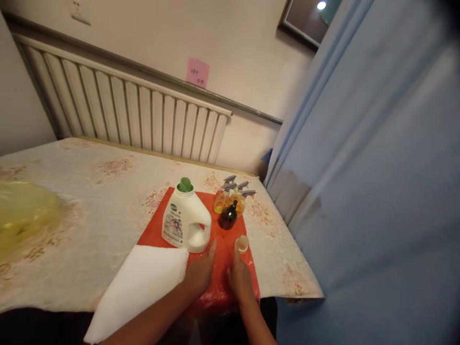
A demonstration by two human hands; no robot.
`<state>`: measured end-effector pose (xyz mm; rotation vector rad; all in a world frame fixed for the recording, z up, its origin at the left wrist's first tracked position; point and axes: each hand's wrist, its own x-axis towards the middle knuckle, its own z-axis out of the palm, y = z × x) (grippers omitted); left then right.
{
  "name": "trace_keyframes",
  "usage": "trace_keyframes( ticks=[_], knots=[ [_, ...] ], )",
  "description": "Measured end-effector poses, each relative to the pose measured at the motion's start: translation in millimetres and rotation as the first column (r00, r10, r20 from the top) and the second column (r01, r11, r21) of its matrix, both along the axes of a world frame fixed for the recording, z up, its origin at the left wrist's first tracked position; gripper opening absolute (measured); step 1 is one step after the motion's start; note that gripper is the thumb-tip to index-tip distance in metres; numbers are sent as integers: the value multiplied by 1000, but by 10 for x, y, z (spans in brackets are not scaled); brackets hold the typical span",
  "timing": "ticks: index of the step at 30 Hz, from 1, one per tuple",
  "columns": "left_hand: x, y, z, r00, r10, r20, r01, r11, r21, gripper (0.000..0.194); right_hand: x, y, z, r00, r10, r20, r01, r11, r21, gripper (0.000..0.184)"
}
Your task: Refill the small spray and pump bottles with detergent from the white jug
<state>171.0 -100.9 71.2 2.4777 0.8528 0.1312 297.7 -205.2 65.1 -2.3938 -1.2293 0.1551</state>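
Observation:
A white jug (197,215) with a green cap (185,185) and a printed label stands upright on a red plastic sheet (153,230). My left hand (201,274) is just below the jug's handle, fingers stretched out and holding nothing visible. My right hand (240,280) faces it across a gap, fingers extended. One fingertip overlaps the edge of a small translucent cup-like cap (243,245); whether they touch I cannot tell. Behind the hands sit a dark pump bottle (227,218) and several clear trigger spray bottles (237,197) with yellowish liquid and grey heads.
A folded white cloth or paper (140,282) lies under my left forearm. At far left is a yellow translucent plastic bag (25,211). The flowered tablecloth (89,201) covers the table. A radiator (136,110) runs along the wall, and a blue curtain (359,167) hangs at right.

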Motion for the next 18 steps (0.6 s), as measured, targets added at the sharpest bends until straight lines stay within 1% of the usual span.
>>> trace_keyframes(
  ticks=[2,4,6,8,11,12,15,18],
  knots=[
    [-86,17,-24,994,-79,80,80,997,-2,71,-8,22,-3,999,39,-34,-36,996,79,80],
    [-210,44,-44,977,-146,156,147,989,7,59,-11,65,22,994,75,-83,-60,985,161,70],
    [-364,91,-54,959,-164,232,168,986,0,49,-10,146,80,984,112,-138,-77,969,235,60],
    [-535,173,-65,943,-133,306,144,989,-15,44,-10,271,159,969,154,-192,-91,949,302,52],
    [-800,373,-112,926,-10,377,22,999,-27,36,-18,521,257,948,203,-246,-98,919,381,46],
    [-888,459,-142,917,40,396,-31,999,-28,33,-19,609,270,944,200,-264,-79,910,406,45],
    [-1148,752,-284,878,181,443,-198,980,-9,30,11,851,241,940,119,-320,50,879,475,45],
    [-1370,1032,-489,858,273,435,-337,939,74,28,119,1028,159,942,-7,-334,184,846,501,50]
  ],
)
